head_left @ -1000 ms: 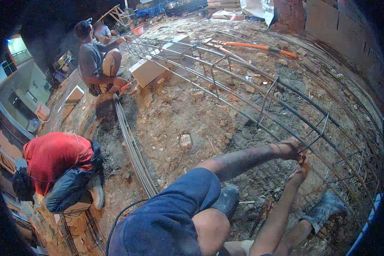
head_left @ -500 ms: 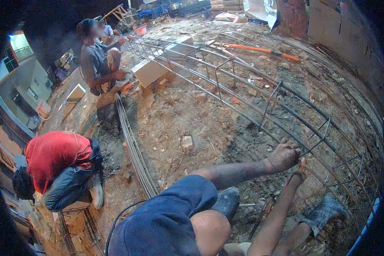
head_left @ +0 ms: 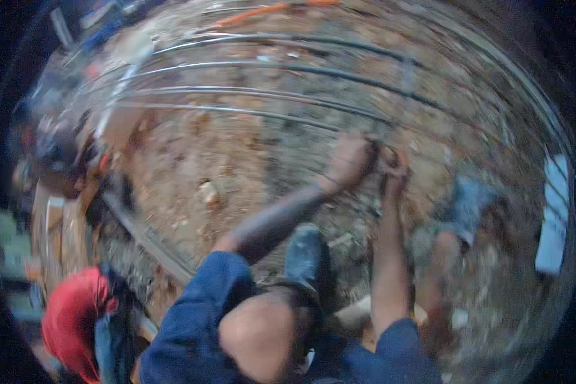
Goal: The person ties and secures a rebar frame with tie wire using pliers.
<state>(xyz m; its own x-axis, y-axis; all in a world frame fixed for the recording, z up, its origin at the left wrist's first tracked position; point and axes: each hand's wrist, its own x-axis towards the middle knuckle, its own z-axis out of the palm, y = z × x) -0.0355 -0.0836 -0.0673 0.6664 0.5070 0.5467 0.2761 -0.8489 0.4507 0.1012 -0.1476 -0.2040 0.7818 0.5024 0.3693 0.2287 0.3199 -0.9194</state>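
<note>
Ahead of me the long steel rebar cage (head_left: 329, 72) runs from the far left toward the right, its bars smeared by motion. My left hand (head_left: 353, 159) is closed at the nearest bar. Right beside it, my right hand (head_left: 395, 168) has its fingers bent together in a pinch. The two hands almost touch. Whatever lies between their fingers is too blurred to make out. Below them my boot (head_left: 306, 256) stands on the dirt.
A person in a red shirt (head_left: 77, 320) crouches at the lower left; another person (head_left: 61, 157) is behind. A bundle of bars (head_left: 150, 237) lies on the ground near a small stone block (head_left: 208, 192). An orange bar (head_left: 275, 11) lies beyond the cage, and a pale blue strip (head_left: 552, 217) is at right.
The view has swung to the right and down, so the cage, people and ground shift left. Both hands stay close together at the cage's near bar.
</note>
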